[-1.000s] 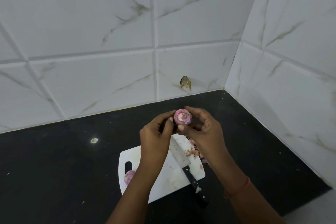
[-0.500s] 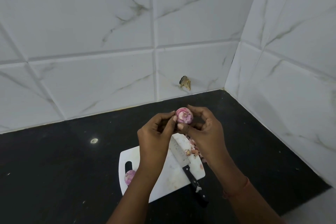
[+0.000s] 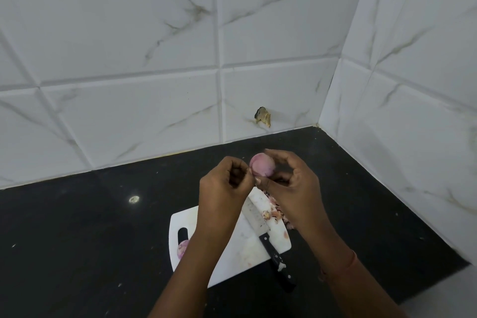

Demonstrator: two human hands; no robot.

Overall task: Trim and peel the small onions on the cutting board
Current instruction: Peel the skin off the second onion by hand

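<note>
1. Second onion – lies on the near left part of the cutting board, partly hidden by the left forearm. It appears parked there, out of the working zone; whether it is already peeled cannot be told.
2. Left hand – raised above the board, fingers curled inward, thumb and forefinger tips pressed together just beside the held onion. They seem to pinch a shred of skin, though the shred itself is too small to confirm. The wrist is bent so that the knuckles face the camera.
3. Knife – rests diagonally on the board, blade toward the wall, black handle overhanging the near edge. It is laid down, likely because peeling needs both hands.
4. Held onion – pink, smooth, lifted clear of the board between the two hands.
5. Right hand – cups the onion from the right, fingers arched over its top, thumb beneath – a grip that probably steadies it for stripping.
6. Peelings – heaped at the board's right edge, under the right hand.
</note>
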